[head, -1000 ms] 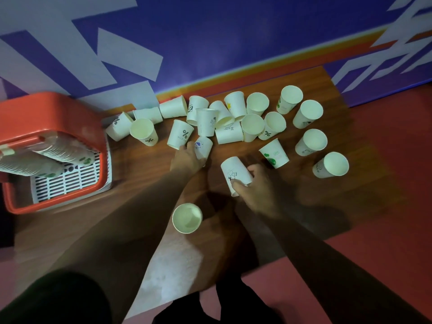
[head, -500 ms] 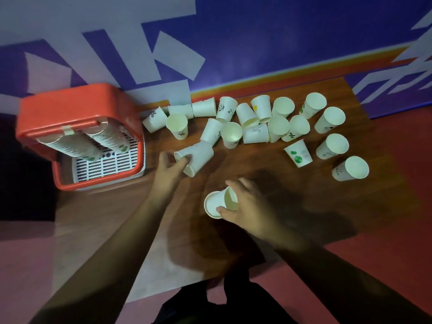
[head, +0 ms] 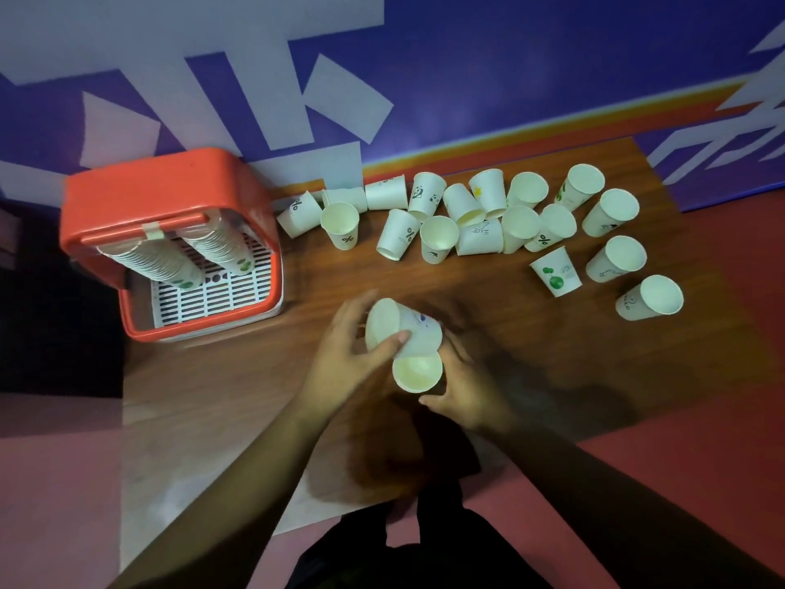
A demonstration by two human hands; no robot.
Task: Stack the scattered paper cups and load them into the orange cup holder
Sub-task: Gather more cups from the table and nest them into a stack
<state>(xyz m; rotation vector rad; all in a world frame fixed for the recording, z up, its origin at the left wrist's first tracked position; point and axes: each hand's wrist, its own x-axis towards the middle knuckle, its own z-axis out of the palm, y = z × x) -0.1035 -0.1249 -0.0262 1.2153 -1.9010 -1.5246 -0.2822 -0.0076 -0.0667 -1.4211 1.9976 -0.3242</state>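
**Stacking step in hand: two paper cups held, not yet nested.**

The left hand (head: 352,348) grips a tilted paper cup (head: 408,329), with the thumb on its wall and the fingers curled behind its rim; the cup's mouth faces left. The right hand (head: 467,395) holds an upright paper cup (head: 417,373) from the right side, its fingers wrapped round the cup and largely hidden. The two cups touch, above the near part of the wooden table (head: 531,346). The scattered paper cups (head: 401,235) lie along the far edge, some upright, some tipped. The orange cup holder (head: 170,189) stands at the far left, with two cup stacks (head: 161,263) hanging in it. Judgement: the next move calls for turning the tilted cup base-down, aligning it over the open mouth below and pressing it in squarely. A skewed entry would likely crush a rim.
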